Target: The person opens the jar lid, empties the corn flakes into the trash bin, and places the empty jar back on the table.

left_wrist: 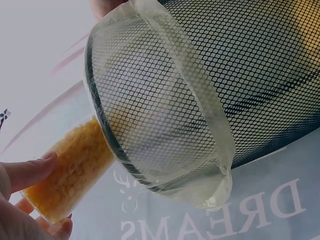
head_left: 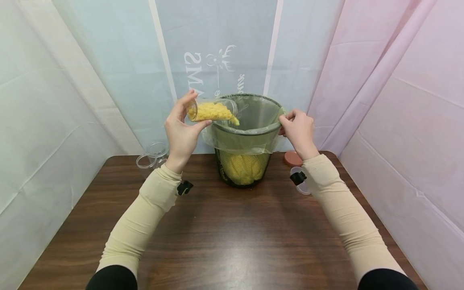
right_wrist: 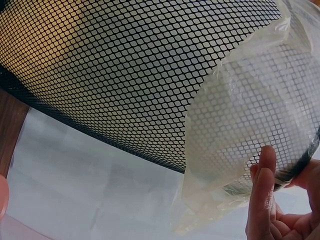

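My left hand (head_left: 185,135) grips a clear jar (head_left: 212,110) by its base. The jar lies nearly level, its mouth over the left rim of a black mesh wastebasket (head_left: 243,161). Yellow shreds (left_wrist: 75,170) fill much of it, and some hang out at the mouth. A thin translucent bag (head_left: 250,139) lines the basket and folds down over its rim. With thumb and fingers, my right hand (head_left: 299,131) pinches the basket's rim and the bag at the right side. More yellow stuff shows through the mesh at the bottom.
Several clear empty jars (head_left: 145,161) stand at the table's back left. A reddish lid (head_left: 292,158) and a clear lid (head_left: 303,187) lie right of the basket, the latter partly behind the right wrist. Hanging cloth (head_left: 119,60) closes off the back and sides of the brown table (head_left: 232,233).
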Available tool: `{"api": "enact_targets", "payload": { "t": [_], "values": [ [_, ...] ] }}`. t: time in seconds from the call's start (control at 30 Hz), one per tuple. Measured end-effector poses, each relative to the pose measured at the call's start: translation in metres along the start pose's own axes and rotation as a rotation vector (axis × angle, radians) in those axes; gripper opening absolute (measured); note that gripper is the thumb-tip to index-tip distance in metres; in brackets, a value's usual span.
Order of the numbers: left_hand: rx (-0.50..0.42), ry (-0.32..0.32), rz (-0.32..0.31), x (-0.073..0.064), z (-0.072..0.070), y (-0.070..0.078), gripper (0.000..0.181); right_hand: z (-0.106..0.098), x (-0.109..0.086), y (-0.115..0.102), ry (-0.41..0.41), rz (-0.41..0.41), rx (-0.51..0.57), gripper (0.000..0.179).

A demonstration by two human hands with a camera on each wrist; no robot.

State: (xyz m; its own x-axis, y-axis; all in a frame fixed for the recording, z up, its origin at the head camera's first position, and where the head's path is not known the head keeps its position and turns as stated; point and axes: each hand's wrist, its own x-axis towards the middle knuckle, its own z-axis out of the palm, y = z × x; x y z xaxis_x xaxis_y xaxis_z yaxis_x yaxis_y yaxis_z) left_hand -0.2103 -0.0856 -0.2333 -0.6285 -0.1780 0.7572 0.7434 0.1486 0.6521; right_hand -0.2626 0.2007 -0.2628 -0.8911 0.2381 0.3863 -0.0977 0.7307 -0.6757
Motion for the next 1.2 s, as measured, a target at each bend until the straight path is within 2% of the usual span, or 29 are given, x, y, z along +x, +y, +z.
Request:
{"api": "enact_targets", "payload": {
  "t": [0.5,0.77,1.03,1.2],
  "values": [
    [0.018,0.016,-0.005,-0.0033,-0.0015,-0.0007,0.060,0.0005,-0.0015,0.0002,0.008,0.001,-0.003,0.024],
    [0.033,0.026,-0.052,-0.0008,-0.0017,0.0000,0.064,0.0007,-0.0015,0.0000,0.008,0.004,-0.009,0.024],
    [0.064,0.026,-0.074,0.0019,-0.0012,0.0023,0.063,0.0010,-0.0012,-0.0006,0.006,0.002,-0.024,0.025],
    [0.104,0.033,-0.115,0.0035,-0.0007,-0.0018,0.066,0.0012,-0.0013,-0.0014,0.002,0.005,-0.026,0.025]
  ]
}}
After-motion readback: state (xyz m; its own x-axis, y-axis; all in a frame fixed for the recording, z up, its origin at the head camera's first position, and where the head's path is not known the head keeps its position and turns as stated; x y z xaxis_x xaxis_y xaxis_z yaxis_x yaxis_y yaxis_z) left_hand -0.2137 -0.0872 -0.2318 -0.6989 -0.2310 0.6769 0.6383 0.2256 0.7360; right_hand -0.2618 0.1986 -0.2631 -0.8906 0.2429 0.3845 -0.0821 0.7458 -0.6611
